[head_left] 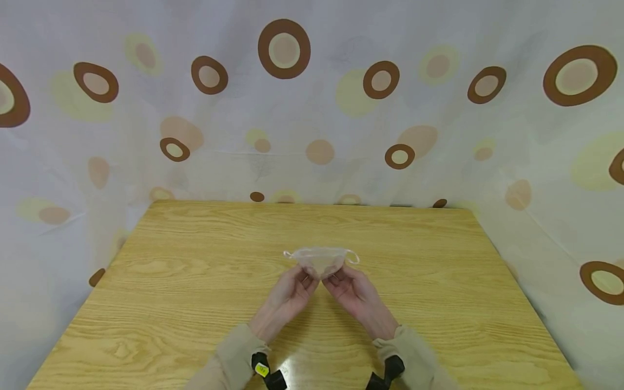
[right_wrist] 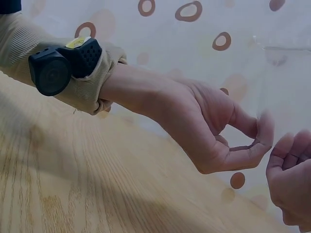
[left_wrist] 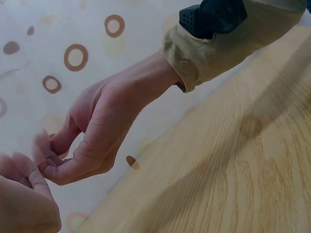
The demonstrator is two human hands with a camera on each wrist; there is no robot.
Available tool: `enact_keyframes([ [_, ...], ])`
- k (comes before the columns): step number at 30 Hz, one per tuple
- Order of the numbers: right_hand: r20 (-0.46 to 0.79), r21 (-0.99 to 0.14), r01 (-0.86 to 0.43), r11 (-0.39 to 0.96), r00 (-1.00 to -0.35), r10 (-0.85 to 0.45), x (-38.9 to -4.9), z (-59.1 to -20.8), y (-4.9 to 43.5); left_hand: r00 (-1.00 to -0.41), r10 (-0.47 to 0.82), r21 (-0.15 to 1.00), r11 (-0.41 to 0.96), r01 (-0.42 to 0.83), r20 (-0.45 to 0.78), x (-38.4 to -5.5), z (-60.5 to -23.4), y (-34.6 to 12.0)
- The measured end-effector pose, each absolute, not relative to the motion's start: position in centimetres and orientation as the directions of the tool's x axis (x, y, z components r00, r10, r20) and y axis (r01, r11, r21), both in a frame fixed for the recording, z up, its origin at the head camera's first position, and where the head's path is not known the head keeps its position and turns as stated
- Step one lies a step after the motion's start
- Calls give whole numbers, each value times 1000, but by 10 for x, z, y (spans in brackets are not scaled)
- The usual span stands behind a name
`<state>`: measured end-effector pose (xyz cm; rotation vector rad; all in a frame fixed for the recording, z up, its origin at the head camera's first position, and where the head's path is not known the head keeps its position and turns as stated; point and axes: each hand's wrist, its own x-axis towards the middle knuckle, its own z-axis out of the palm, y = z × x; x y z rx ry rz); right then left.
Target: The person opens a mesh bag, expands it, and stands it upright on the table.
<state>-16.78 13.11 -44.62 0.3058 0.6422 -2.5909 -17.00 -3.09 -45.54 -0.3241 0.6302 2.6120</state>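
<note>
A small see-through pouch with white string loops at both upper corners is held up over the table in the head view. My left hand pinches its lower left part between thumb and fingers. On the other side, my right hand pinches the lower right part. The fingertips of both hands nearly meet at the pouch's narrow bottom. In the right wrist view, the clear film of the pouch rises above the fingertips. No contents show through it.
A wood-grain table lies under both hands. Behind it and at the sides hangs a pale curtain with brown rings and dots. Black cameras are strapped over the beige sleeves at both wrists.
</note>
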Motion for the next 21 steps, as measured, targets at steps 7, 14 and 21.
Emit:
enact_keyframes([
  [7, -332, -367, 490, -791, -863, -381, -169, -450, 133, -878, 338, 414, -785, -461, -338, -170, -458, -34],
  [14, -396, -373, 478, -795, -857, -330, -170, -452, 136, -870, 330, 468, -743, -479, -366, -171, -459, -41],
  [21, -408, -338, 482, -808, -849, -335, -171, -453, 136, -846, 408, 408, -747, -525, -344, -173, -454, -45],
])
